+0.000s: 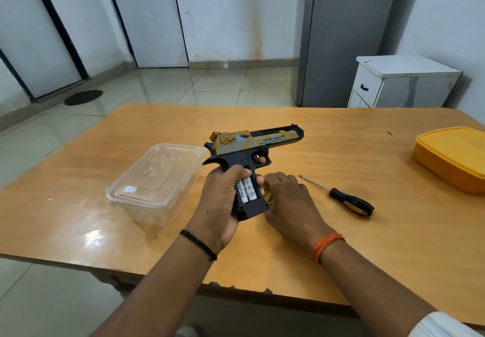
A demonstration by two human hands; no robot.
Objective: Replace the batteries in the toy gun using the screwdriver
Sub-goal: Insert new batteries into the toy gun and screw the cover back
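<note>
The left hand (220, 200) gripped the toy gun (252, 158) by its grip, fingers curled round it, barrel pointing toward 2 o'clock above the bench (367, 258). Two white batteries (246, 189) sat exposed in the open grip. The right hand (288, 200) held a yellow cover piece (268, 195) beside the grip, fingers curled over it. The screwdriver (341, 197) lay at 3 o'clock. A clear plastic container (154, 182) stood at 9 o'clock; a yellow container (454, 158) lay farther off toward 2 o'clock.
</note>
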